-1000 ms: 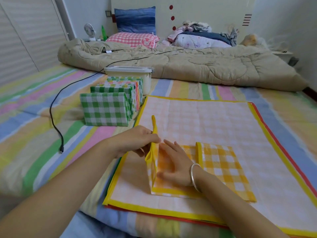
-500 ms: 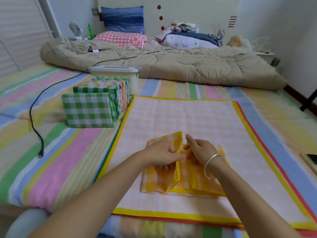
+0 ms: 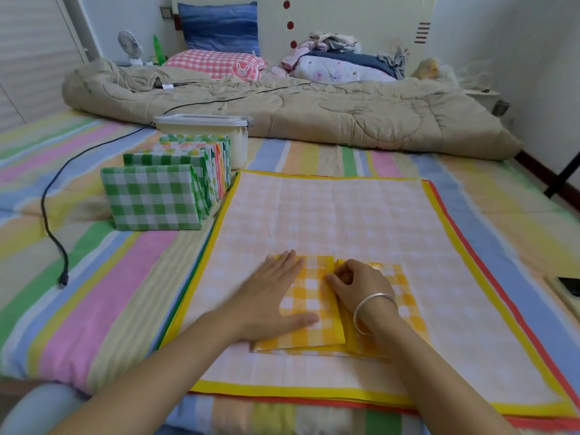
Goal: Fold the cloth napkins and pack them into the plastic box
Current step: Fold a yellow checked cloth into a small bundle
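A yellow checked napkin (image 3: 317, 312), folded small, lies near the front of a stack of spread-out napkins (image 3: 345, 215) with yellow and red borders. My left hand (image 3: 270, 296) presses flat on the napkin's left flap, fingers straight. My right hand (image 3: 357, 287), with a silver bangle on the wrist, has its fingers curled and pinches the napkin's middle fold. A row of folded napkins (image 3: 163, 196), green checked in front, stands upright to the left. Behind that row sits the white plastic box (image 3: 219, 133) with its lid on.
All of this lies on a striped bed sheet (image 3: 103, 277). A black cable (image 3: 53, 221) snakes across the left side. A beige quilt (image 3: 314, 111), pillows and clothes fill the back. A dark phone (image 3: 569, 285) lies at the right edge.
The left flap of the yellow napkin, held upright before, now lies folded flat. My left hand has let go of it and presses on it. The right hand keeps pinching the middle.
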A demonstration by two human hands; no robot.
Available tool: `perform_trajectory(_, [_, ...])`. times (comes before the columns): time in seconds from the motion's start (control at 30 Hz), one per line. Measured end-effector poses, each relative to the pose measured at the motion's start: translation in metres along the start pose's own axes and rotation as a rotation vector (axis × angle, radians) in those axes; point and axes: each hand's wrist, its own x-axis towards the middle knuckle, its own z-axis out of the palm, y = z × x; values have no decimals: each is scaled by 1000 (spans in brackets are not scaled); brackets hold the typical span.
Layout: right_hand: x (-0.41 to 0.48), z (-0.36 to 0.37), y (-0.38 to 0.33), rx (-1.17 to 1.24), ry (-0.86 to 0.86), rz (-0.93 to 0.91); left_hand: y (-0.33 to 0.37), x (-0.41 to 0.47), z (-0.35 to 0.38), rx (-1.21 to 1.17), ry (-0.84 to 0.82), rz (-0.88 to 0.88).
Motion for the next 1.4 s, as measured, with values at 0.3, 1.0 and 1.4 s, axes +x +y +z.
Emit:
perform_trajectory(0.3, [-13, -5, -4, -200, 108, -150, 3, 1, 13, 234, -105, 49])
perform_trajectory(1.0, [-16, 26, 22, -415, -97, -401, 42, 6, 11, 86, 9, 80])
perform_trajectory(1.4, [-27, 2, 27, 243, 125, -475, 53, 10, 12, 113, -118, 52])
